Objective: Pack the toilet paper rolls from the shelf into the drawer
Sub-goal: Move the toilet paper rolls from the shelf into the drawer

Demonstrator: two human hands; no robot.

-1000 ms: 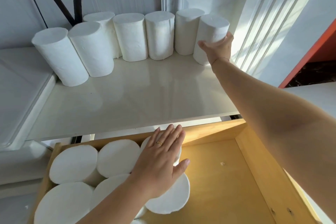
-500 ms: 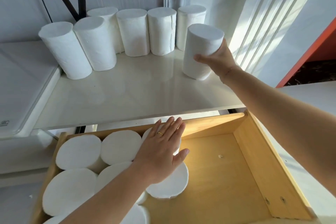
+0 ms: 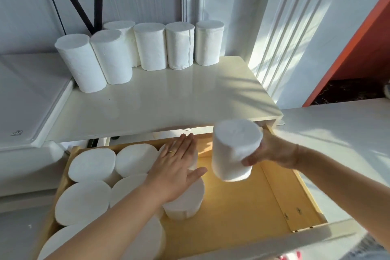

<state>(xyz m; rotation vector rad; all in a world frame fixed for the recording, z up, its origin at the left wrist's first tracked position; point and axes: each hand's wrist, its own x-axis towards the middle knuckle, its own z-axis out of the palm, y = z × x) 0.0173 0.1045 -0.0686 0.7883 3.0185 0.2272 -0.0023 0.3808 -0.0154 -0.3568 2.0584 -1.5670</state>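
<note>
White toilet paper roll (image 3: 235,152) gripped upright in right hand (image 3: 272,150) above open wooden drawer (image 3: 242,207), left hand (image 3: 175,167) flat, fingers spread, on packed rolls (image 3: 92,164) at 9 o'clock, six rolls (image 3: 147,48) on shelf (image 3: 168,99) at 12 o'clock

I count six toilet paper rolls standing on the shelf (image 3: 168,99): two (image 3: 81,63) to the front left and four (image 3: 179,45) in the back row. One more roll (image 3: 234,152) is in my right grip (image 3: 272,150), over the drawer (image 3: 242,202). In the drawer I see at least seven rolls (image 3: 91,164) on end, some hidden under my left arm. One ring (image 3: 172,152) is on my left hand (image 3: 175,171).
</note>
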